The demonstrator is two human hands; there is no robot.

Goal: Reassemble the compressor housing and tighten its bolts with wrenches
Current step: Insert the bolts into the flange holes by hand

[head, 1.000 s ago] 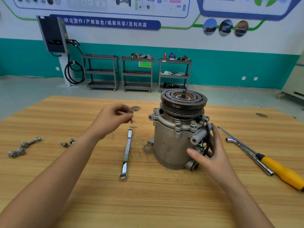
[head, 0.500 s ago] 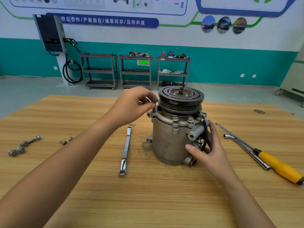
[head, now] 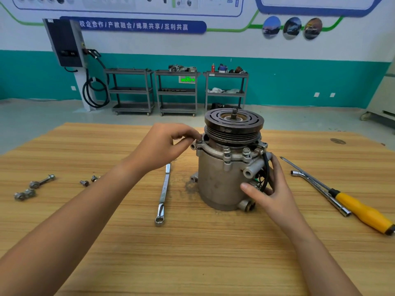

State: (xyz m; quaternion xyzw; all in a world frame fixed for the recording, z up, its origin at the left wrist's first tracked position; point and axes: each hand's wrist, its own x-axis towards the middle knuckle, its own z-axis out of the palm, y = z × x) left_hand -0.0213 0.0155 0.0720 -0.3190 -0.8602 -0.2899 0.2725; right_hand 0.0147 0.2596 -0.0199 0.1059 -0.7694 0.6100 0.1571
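Observation:
The grey compressor housing (head: 220,180) stands upright on the wooden table (head: 192,253), a dark grooved pulley (head: 234,124) on top. Two bolts (head: 236,151) stick up from the front of its flange. My left hand (head: 162,146) pinches a small bolt at the flange's left ear, fingertips touching the rim; the bolt itself is mostly hidden. My right hand (head: 269,189) holds the housing's right side by the black wires and port. A ring wrench (head: 164,193) lies flat on the table just left of the housing.
Loose bolts (head: 87,181) and two longer bolt assemblies (head: 32,188) lie at the table's left. A yellow-handled screwdriver (head: 363,210) and an L-shaped socket wrench (head: 316,189) lie at the right. Shelving carts (head: 177,90) stand by the far wall.
My left hand has carried the small bolt from above the wrench over to the flange's left ear. My right hand has stayed on the housing.

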